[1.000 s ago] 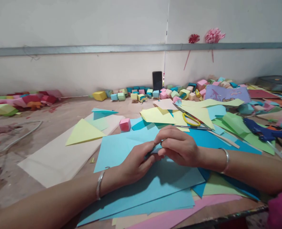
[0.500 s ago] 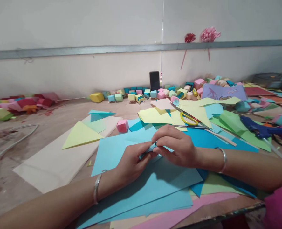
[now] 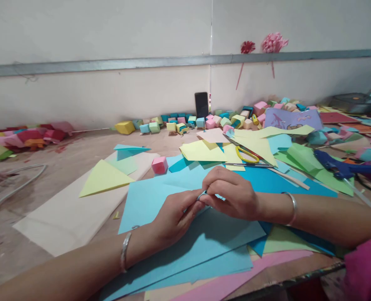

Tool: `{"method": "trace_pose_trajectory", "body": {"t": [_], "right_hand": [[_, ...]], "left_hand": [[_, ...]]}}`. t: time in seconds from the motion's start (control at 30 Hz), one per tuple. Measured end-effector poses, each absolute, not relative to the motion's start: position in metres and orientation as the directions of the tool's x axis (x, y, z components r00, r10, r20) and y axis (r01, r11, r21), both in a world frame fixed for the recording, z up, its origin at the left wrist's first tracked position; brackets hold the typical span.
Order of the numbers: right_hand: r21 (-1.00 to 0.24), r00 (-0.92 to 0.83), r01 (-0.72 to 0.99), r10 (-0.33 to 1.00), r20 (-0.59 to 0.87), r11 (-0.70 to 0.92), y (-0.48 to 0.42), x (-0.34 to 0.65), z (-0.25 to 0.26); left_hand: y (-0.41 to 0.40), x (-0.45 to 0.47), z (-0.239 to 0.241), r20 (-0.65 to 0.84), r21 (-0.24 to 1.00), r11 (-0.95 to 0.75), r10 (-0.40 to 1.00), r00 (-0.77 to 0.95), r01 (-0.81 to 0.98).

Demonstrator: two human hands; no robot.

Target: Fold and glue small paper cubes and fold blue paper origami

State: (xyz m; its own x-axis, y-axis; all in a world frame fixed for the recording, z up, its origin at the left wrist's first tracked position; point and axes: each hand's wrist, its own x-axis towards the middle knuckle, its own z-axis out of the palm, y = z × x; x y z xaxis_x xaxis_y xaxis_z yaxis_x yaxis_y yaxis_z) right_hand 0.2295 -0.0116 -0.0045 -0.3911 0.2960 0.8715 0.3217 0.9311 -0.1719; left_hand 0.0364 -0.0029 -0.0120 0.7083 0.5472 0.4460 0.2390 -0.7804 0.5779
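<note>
My left hand (image 3: 180,213) and my right hand (image 3: 231,193) meet above the light blue paper sheets (image 3: 154,198). Both are closed, pinching a small folded piece of blue paper (image 3: 201,195) between their fingertips. Only a thin edge of that piece shows; the fingers cover the rest. Under my wrists the blue sheets lie stacked and overlapping. Just beyond my hands, a small pink paper cube (image 3: 159,165) rests at the sheets' far edge. Yellow-handled scissors (image 3: 247,154) lie beyond my right hand.
Many small paper cubes (image 3: 154,127) line the wall, with a dark phone (image 3: 201,104) propped upright among them. A blue glue gun (image 3: 339,165) lies at right. Folded yellow paper (image 3: 105,179) rests on a white sheet (image 3: 60,221) at left. A white cable (image 3: 31,179) curves at far left.
My fingers have drawn closer around the folded blue paper, so less of it shows. The whole view has shifted slightly.
</note>
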Motion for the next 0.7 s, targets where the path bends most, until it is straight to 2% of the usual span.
{"method": "trace_pose_trajectory", "body": {"t": [0.3,0.5,0.7], "right_hand": [[-0.188,-0.417,0.299,0.306,0.856,0.936,-0.0109,0.2342,0.0019],[-0.200,-0.403,0.297,0.313,0.860,0.934,-0.0105,0.2331,0.0008],[-0.172,-0.414,0.328,0.305,0.858,0.929,-0.0090,0.2336,0.0002]], "left_hand": [[0.0014,0.0314,-0.0155,0.518,0.568,-0.779,0.591,0.618,0.268],[0.0019,0.0297,-0.0183,0.516,0.585,-0.760,0.618,0.593,0.284],[0.0031,0.0318,-0.0129,0.611,0.500,-0.809,0.583,0.536,0.310]]}}
